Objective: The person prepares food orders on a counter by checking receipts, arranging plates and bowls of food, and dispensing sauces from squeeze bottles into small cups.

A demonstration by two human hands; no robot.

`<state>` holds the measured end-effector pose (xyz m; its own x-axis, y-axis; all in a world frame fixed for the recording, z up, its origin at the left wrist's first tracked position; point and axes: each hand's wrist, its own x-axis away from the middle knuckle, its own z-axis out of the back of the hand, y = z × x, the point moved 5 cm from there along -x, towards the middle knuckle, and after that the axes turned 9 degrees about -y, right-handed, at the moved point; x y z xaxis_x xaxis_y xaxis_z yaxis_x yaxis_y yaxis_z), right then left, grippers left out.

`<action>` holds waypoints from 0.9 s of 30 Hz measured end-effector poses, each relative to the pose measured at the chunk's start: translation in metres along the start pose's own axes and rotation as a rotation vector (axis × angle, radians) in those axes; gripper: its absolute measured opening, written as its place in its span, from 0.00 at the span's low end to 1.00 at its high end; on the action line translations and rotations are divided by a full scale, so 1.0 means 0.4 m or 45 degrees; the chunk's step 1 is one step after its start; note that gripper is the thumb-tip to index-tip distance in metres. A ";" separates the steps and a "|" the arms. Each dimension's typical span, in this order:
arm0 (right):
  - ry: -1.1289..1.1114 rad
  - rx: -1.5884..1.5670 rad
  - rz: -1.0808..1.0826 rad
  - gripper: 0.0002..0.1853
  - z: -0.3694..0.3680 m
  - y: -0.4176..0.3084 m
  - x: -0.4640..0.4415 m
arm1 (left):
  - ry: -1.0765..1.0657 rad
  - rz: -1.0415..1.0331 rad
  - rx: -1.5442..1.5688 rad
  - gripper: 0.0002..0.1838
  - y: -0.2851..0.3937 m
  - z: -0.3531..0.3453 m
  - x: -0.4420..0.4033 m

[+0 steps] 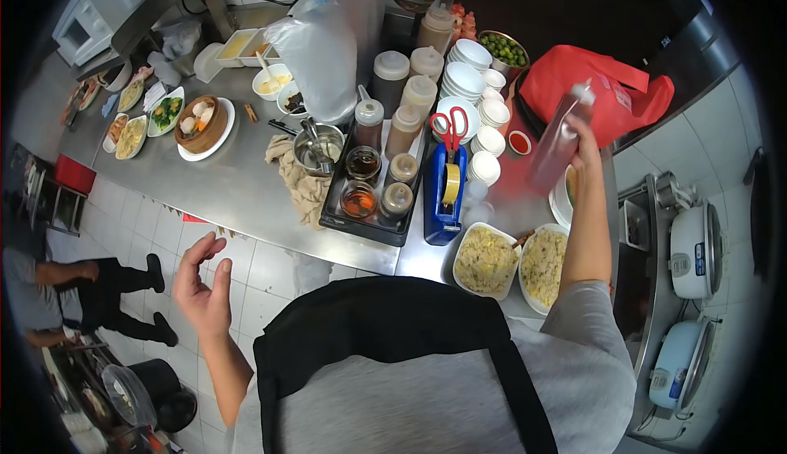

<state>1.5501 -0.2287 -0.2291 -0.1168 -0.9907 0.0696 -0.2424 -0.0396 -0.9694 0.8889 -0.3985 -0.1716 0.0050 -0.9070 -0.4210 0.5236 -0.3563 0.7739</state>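
Note:
My right hand (585,149) is wrapped round a clear squeeze bottle (556,147) of dark reddish liquid, held tilted above the counter's right side. Beside the bottle stands a small white cup of red sauce (520,142). A red bag (574,85) lies just behind it. Partly hidden by my right forearm is a white bowl (561,200). Closer to me are two bowls of fried rice, one on the left (488,261) and one on the right (541,267). My left hand (205,288) hangs over the floor before the counter edge, fingers apart, holding nothing.
A black tray (361,229) carries several sauce bottles and jars. Next to it stands a blue tape dispenser (443,208) with red scissors (450,126). Stacked white bowls (463,81) are behind. A bamboo steamer (201,126) sits far left. Another person (90,290) stands at left.

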 end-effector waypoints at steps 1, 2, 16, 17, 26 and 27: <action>-0.140 -0.215 0.139 0.14 -0.095 -0.051 -0.006 | -0.031 -0.008 0.005 0.19 -0.002 -0.005 -0.002; -0.123 -0.361 0.309 0.13 -0.156 -0.089 -0.025 | -0.042 -0.022 -0.008 0.19 0.004 -0.009 -0.006; 0.137 0.567 1.184 0.50 -0.760 -0.060 -0.411 | 0.161 0.160 -0.100 0.17 -0.036 0.061 0.115; 0.182 0.752 1.161 0.49 -0.766 -0.043 -0.425 | 0.184 0.181 -0.091 0.17 -0.042 0.069 0.127; -0.086 1.605 0.590 0.39 -0.821 0.036 -0.457 | 0.194 0.230 -0.086 0.19 -0.042 0.068 0.139; -0.121 1.626 0.622 0.37 -0.806 0.024 -0.455 | 0.182 0.229 -0.087 0.19 -0.041 0.063 0.136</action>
<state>1.2586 -0.0067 -0.1750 0.1452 -0.9414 -0.3045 0.8580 0.2731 -0.4351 0.8588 -0.4476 -0.1953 0.2215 -0.9118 -0.3457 0.5596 -0.1714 0.8108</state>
